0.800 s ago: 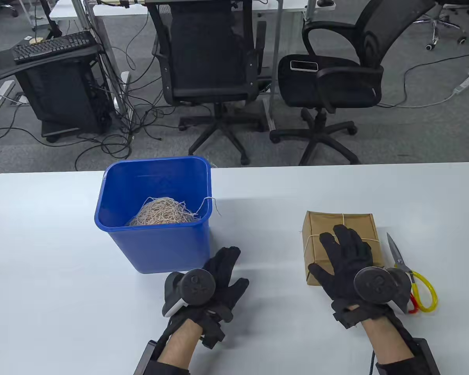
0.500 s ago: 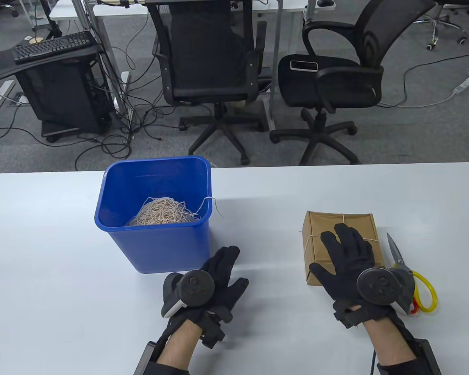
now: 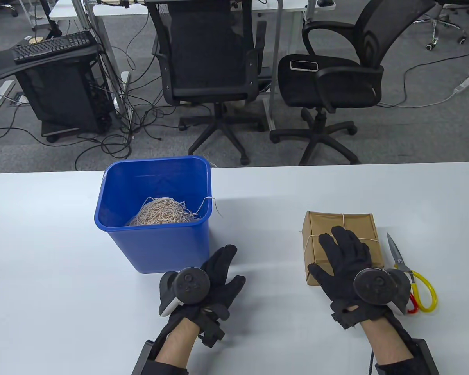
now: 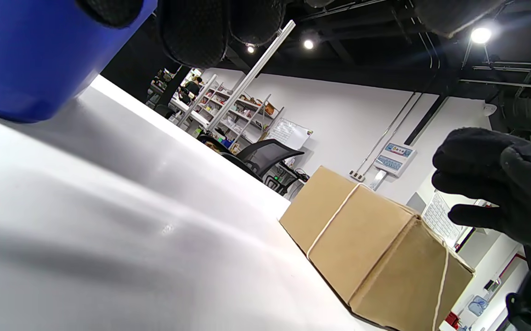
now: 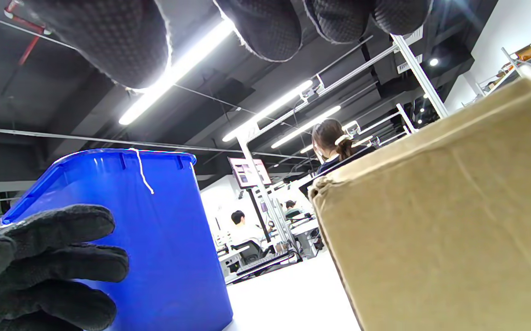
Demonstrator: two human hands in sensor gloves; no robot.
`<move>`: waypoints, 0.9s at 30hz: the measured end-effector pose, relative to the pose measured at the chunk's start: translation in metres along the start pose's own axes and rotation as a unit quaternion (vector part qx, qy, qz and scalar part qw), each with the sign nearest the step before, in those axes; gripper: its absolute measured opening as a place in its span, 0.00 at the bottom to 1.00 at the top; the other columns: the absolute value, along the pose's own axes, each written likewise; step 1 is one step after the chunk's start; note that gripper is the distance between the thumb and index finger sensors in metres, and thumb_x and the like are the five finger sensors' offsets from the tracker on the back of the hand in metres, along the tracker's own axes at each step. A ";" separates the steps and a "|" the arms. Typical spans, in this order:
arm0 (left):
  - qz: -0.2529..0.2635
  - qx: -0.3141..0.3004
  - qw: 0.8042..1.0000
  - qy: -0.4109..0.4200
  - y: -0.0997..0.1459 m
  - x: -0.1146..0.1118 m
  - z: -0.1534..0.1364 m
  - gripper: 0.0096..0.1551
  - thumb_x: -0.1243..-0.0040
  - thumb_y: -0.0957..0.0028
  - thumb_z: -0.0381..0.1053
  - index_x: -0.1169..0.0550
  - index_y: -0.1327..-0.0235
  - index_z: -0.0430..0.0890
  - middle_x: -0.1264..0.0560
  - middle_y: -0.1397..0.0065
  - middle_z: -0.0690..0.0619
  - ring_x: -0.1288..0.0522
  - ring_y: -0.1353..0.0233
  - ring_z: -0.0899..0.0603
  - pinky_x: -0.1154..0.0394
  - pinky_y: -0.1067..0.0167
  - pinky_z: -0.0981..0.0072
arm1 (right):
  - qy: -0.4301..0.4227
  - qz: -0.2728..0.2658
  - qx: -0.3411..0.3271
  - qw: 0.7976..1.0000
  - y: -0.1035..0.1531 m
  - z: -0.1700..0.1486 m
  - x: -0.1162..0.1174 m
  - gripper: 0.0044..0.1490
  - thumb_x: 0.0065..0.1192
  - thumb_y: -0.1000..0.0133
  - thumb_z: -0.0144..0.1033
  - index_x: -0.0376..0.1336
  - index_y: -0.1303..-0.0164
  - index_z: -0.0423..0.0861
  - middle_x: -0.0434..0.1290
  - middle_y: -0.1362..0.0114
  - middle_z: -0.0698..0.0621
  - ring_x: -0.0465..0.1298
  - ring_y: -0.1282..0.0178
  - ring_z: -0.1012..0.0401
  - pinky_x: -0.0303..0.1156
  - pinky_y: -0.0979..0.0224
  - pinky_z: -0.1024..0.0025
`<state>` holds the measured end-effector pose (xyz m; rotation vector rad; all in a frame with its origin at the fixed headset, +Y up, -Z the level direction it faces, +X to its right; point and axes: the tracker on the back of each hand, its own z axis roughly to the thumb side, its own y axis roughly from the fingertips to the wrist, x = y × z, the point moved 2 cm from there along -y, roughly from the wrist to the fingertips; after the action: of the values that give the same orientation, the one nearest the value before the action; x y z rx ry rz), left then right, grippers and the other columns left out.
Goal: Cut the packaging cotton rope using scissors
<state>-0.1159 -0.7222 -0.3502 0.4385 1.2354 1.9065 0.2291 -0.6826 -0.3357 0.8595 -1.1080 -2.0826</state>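
Observation:
A brown paper package (image 3: 357,222) tied crosswise with thin cotton rope (image 3: 342,221) lies on the white table (image 3: 62,242), right of centre. My right hand (image 3: 342,254) is spread open over its near half; I cannot tell if it touches. Scissors (image 3: 400,263) with yellow and red handle loops lie just right of the package, partly under the right tracker. My left hand (image 3: 222,273) is open and empty, low over the table by the blue bin. The left wrist view shows the package (image 4: 371,248), its rope (image 4: 334,218) and the right hand (image 4: 499,184) above it.
A blue plastic bin (image 3: 156,238) holding a tangle of cut rope (image 3: 162,213) stands left of centre, with one strand hanging over its rim. It also shows in the right wrist view (image 5: 155,230). Office chairs and desks stand beyond the table's far edge.
My left hand has shifted slightly left and back toward me. My right hand has drawn back a little over the package. Nothing has been taken hold of.

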 end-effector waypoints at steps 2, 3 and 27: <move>-0.004 -0.001 1.000 0.002 -0.001 -0.001 0.001 0.45 0.49 0.40 0.64 0.51 0.17 0.50 0.45 0.18 0.35 0.35 0.26 0.24 0.40 0.37 0.24 | 0.002 0.000 -0.003 1.000 0.000 0.001 0.001 0.48 0.64 0.46 0.57 0.58 0.23 0.38 0.52 0.17 0.29 0.52 0.23 0.28 0.46 0.34 0.15; -0.004 -0.001 1.000 0.003 -0.001 -0.001 0.001 0.45 0.49 0.40 0.64 0.51 0.17 0.50 0.45 0.18 0.35 0.35 0.26 0.24 0.40 0.37 0.24 | 0.003 -0.001 -0.004 1.000 0.000 0.002 0.000 0.48 0.63 0.46 0.57 0.58 0.23 0.38 0.52 0.17 0.29 0.53 0.23 0.28 0.46 0.34 0.15; -0.010 0.006 1.000 0.002 0.001 0.001 -0.001 0.45 0.49 0.40 0.64 0.50 0.17 0.49 0.44 0.19 0.35 0.34 0.27 0.24 0.39 0.37 0.24 | -0.004 -0.021 0.059 0.998 -0.002 -0.025 -0.051 0.46 0.66 0.46 0.54 0.61 0.25 0.37 0.59 0.18 0.30 0.53 0.21 0.30 0.42 0.31 0.15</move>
<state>-0.1175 -0.7225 -0.3501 0.4278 1.2507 1.8845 0.2783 -0.6548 -0.3355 0.9398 -1.2372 -2.0736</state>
